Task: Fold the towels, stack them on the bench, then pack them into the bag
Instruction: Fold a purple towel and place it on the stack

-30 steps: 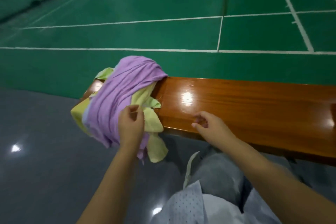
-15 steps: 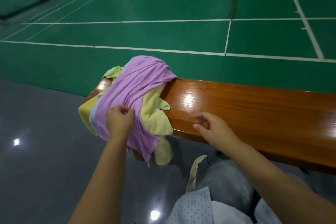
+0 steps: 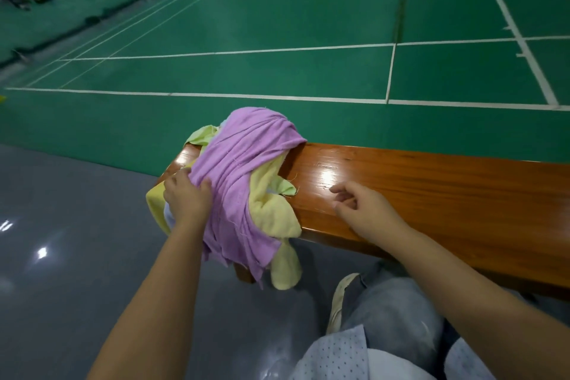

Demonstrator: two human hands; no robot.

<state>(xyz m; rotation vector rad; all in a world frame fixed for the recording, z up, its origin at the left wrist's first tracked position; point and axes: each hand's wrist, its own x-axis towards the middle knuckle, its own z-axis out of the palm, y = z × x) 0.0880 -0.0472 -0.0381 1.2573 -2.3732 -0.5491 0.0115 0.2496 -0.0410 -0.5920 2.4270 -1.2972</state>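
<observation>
Nothing folded yet: towels [image 3: 243, 182] heaped unfolded at bench [image 3: 431, 191] end, left hand [image 3: 188, 197] gripping the purple one, right hand [image 3: 364, 207] loosely curled, empty; no bag seen.

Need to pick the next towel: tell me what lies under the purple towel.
Yellow towels and a pale green cloth show beneath the purple towel; how many more are covered cannot be seen.

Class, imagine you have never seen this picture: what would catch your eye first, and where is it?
First, the purple towel draped over a jumbled heap with yellow towels at the left end of the glossy wooden bench, spilling over its near edge. The left hand grips the purple cloth, while the right hand hovers open over bare bench. Behind lies a green court.
</observation>
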